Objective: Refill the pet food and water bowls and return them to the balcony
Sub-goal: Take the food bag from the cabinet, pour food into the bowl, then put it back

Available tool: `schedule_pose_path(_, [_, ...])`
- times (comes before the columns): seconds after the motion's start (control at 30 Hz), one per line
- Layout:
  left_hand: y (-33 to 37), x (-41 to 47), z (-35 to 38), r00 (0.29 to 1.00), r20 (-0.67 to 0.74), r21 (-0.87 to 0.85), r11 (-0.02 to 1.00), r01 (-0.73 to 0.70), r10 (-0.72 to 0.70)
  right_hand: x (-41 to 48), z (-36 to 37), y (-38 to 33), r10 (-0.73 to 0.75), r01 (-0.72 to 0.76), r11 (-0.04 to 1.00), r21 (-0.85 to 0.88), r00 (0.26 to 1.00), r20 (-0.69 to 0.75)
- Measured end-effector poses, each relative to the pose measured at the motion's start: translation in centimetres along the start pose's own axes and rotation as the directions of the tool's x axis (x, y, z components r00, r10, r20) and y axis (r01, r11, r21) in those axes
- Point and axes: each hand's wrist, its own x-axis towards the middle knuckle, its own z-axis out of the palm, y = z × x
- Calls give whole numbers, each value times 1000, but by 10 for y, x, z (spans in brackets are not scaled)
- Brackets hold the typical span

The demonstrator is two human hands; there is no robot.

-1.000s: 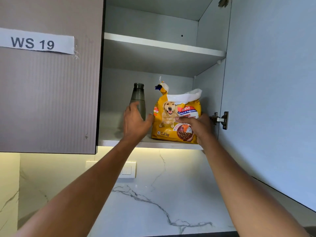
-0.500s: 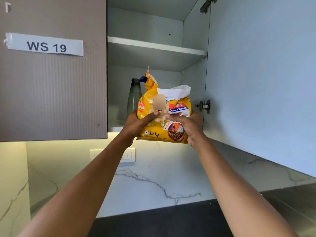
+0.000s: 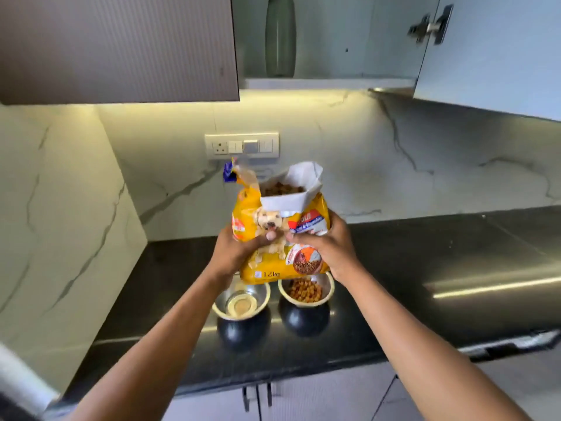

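Note:
I hold a yellow dog food bag (image 3: 274, 238) upright in both hands above the counter. Its top is open and brown kibble shows inside. My left hand (image 3: 235, 253) grips the bag's left side and my right hand (image 3: 328, 250) grips its right side. Just below the bag two metal bowls stand side by side on the black counter (image 3: 425, 253). The left bowl (image 3: 243, 302) looks to hold no kibble, its shiny bottom showing. The right bowl (image 3: 306, 291) holds brown kibble.
The upper cabinet stands open, its door (image 3: 491, 50) swung out at the top right. A dark green bottle (image 3: 280, 34) stands on the cabinet shelf. A switch panel (image 3: 242, 145) sits on the marble wall behind the bag. Cabinet doors lie below the counter edge.
The bag has come off the cabinet shelf and down to just above the two bowls, held in both hands. My view has tipped down from the cabinet to the counter.

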Motion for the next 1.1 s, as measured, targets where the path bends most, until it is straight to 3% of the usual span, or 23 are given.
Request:
schedule_pose_path(0.13, [-57,-48,-20,994,-71,15,996,83,-82,-54,10,61,149,-147,987,-59,988,30])
schedule_pose_path(0.3, [-78,-73,-28,989,-72,-6,992,126,-126,-84,14,92,226,-223,974,-42,968,108])
schedule_pose_path(0.57, [-74,-65,-42,985,-64,-9,987,162,-162,-67,6,92,211,-268,957,111,906,368])
schedule_pose_path(0.73, [-74,-64,-43,984,-21,67,981,180,-179,-67,4,94,275,-410,882,233,849,451])
schedule_pose_path(0.9, [-72,-62,-34,981,-41,158,968,195,-191,-67,3,120,315,-480,817,320,836,449])
schedule_pose_path(1.1, [-71,-53,-23,966,-88,229,938,258,-244,-60,1,159,391,-601,662,448,786,479])
